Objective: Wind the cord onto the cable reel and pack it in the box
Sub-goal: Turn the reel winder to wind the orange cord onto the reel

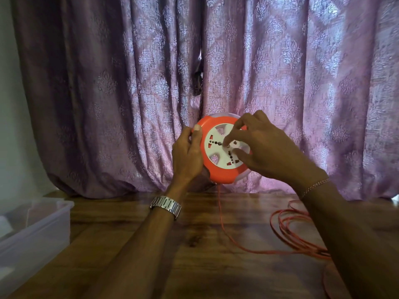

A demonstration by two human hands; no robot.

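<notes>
An orange cable reel with a white socket face is held upright in the air above the wooden table. My left hand grips its left rim, thumb on the front edge. My right hand lies over the white face, its curled fingertips pressing into the face near the centre. An orange cord hangs from the reel's bottom and runs across the table to loose loops at the right.
A translucent plastic box stands open at the table's left edge. A purple patterned curtain hangs right behind the reel. More cord trails off the table's front right.
</notes>
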